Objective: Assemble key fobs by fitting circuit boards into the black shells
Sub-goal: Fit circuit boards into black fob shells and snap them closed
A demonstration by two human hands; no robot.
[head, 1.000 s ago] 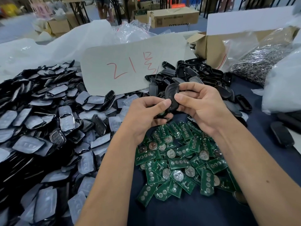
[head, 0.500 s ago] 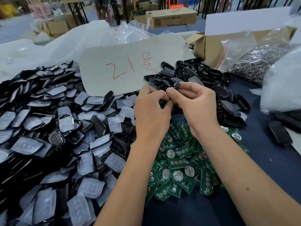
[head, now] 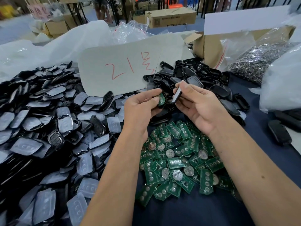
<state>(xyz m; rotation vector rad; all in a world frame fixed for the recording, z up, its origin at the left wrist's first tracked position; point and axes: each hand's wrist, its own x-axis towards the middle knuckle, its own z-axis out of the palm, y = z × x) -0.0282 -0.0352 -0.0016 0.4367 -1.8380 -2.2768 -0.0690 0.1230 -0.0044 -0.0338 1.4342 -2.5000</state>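
Holding, in left hand (head: 141, 106), a black shell (head: 163, 101) with green circuit board (head: 161, 98) seated inside, above the loose board pile (head: 177, 162). Pinching a second shell half (head: 177, 95) in right hand (head: 197, 105), just beside. Likely closing next: needs edges aligned, then pressed together.

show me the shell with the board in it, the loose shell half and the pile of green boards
shell with board (head: 161, 99), head view, on the green board's face
loose shell half (head: 177, 95), head view, on its pale edge
green board pile (head: 177, 162), head view, mid-pile board
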